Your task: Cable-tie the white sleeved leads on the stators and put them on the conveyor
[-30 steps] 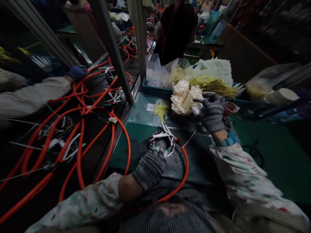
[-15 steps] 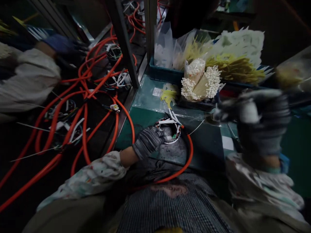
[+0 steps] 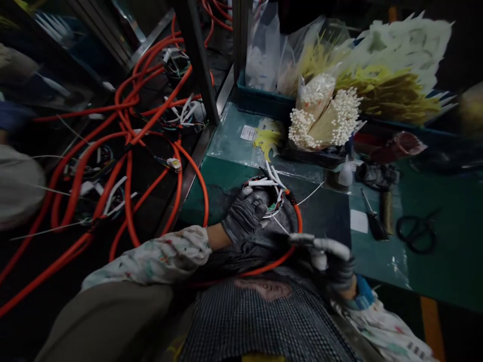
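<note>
Orange-sheathed cable [image 3: 299,216] ends in a round coil of thin wires with white-sleeved leads [image 3: 264,187], lying on a dark green bench mat [image 3: 211,201] near the person's chest. Head view only.

Left hand [image 3: 244,216], grey knit glove: fingers spread, resting on the coil's near side. Right hand [image 3: 328,259], grey glove with white-coated fingertips [image 3: 328,246]: fingers drawn together just above the cable, beside the torso. Whether they pinch anything, cannot tell.

Containers: teal plastic tray [image 3: 256,100] behind the mat, holding clear plastic bags [image 3: 264,50]. A bundle of white-beaded wires [image 3: 324,118] sits in a clear bag, in front of a mass of yellow strands [image 3: 385,103] and a white bundle [image 3: 392,50]. Small white plastic bottle [image 3: 345,173] stands just right of the bundle.

Right of the mat: black-handled screwdriver [image 3: 375,223], black scissors [image 3: 415,231]. Left of a dark metal upright [image 3: 198,60]: looped orange cables [image 3: 126,110] on the next bench, beside a co-worker's pale sleeve [image 3: 18,186].
</note>
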{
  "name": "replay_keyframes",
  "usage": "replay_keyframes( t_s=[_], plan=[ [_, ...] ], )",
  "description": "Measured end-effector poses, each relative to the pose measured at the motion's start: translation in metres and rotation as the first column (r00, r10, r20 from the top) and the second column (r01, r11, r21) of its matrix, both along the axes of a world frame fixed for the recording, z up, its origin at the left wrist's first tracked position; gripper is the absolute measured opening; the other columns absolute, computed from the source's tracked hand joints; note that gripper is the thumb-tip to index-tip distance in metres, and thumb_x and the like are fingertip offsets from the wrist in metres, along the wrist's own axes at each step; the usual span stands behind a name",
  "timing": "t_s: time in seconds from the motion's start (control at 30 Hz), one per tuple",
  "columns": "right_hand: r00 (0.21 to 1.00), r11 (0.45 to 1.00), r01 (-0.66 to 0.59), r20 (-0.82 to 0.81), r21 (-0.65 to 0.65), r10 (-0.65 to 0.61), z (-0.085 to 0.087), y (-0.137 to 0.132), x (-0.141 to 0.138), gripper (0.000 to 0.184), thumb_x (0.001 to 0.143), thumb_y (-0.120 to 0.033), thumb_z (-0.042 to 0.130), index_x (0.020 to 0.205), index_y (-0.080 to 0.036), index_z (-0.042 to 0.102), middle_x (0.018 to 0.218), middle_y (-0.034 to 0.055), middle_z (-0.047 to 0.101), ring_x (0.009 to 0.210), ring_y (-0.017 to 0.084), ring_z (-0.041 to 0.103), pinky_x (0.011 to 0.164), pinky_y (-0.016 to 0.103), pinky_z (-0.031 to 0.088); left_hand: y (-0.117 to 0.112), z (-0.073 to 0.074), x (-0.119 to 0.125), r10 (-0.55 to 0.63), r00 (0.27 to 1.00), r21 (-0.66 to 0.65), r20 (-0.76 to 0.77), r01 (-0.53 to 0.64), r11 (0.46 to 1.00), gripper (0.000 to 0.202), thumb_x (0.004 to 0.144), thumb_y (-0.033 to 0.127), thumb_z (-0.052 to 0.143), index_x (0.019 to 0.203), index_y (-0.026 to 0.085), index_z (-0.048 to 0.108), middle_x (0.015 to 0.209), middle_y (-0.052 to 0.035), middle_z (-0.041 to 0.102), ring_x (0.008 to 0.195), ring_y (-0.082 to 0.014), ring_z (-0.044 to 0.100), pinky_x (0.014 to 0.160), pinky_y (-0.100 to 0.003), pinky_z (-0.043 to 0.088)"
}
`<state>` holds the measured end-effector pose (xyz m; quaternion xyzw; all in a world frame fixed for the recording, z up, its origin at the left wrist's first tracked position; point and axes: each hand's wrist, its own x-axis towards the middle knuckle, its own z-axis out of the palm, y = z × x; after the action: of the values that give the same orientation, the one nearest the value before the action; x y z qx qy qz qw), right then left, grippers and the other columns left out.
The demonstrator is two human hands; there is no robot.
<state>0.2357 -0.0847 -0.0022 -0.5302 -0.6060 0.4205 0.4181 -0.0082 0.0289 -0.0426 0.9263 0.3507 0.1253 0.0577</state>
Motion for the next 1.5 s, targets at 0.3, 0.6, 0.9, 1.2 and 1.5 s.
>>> replay_keyframes(
  t_s=[0.3,0.6,0.9,1.2,1.5],
  plan=[
    [0.929,0.994,-0.016,0.369,0.104,-0.024,-0.009,0.078,-0.020,0.028,0.097,-0.051,0.074,0.115,-0.032,0.085,0.105,0.0086,0.086,0.093,0.031,0.082,0.084,0.045,0.068,0.010,0.000,-0.001,-0.016,0.979,-0.017,0.204,0.019,1.000,0.031,0.101,0.048,0.068,0.117,0.022,0.075,0.121,-0.0092,0.081,0.121,-0.0265,0.074,0.121,-0.052,0.051],
    [0.960,0.996,-0.093,0.264,-0.002,0.090,0.015,0.123,-0.037,0.031,0.103,-0.049,0.066,0.104,-0.025,0.085,0.094,0.0074,0.086,0.082,0.025,0.078,0.077,0.038,0.063,0.011,0.002,0.005,0.013,0.954,-0.055,0.301,0.004,0.998,0.026,0.102,0.046,0.068,0.113,0.024,0.077,0.122,-0.0074,0.083,0.123,-0.0270,0.075,0.119,-0.055,0.052],
    [0.989,0.983,-0.144,0.026,-0.116,0.148,0.024,0.114,-0.020,0.020,0.090,-0.042,0.081,0.097,-0.024,0.085,0.092,0.0046,0.087,0.079,0.023,0.078,0.074,0.037,0.066,0.013,0.005,-0.001,-0.016,0.963,-0.080,0.270,0.039,0.996,0.036,0.104,0.050,0.062,0.111,0.020,0.078,0.119,-0.0105,0.082,0.122,-0.0300,0.074,0.125,-0.054,0.049],
    [0.984,0.987,-0.158,0.077,-0.021,0.159,0.013,0.109,-0.016,0.013,0.094,-0.035,0.076,0.098,-0.026,0.085,0.093,0.0047,0.087,0.078,0.022,0.078,0.074,0.037,0.067,0.013,0.003,-0.001,0.000,0.971,-0.090,0.239,0.022,0.996,0.031,0.101,0.051,0.067,0.110,0.024,0.078,0.118,-0.0070,0.083,0.118,-0.0280,0.076,0.125,-0.056,0.049],
    [0.953,0.967,-0.249,0.165,-0.049,0.253,-0.010,0.084,-0.002,0.022,0.101,-0.049,0.075,0.104,-0.028,0.081,0.096,0.0030,0.083,0.085,0.022,0.077,0.082,0.038,0.065,0.012,0.000,-0.001,-0.051,0.952,-0.067,0.303,0.075,0.995,0.035,0.098,0.040,0.070,0.127,0.023,0.077,0.118,-0.0101,0.083,0.122,-0.0316,0.075,0.128,-0.062,0.044]
  ],
)
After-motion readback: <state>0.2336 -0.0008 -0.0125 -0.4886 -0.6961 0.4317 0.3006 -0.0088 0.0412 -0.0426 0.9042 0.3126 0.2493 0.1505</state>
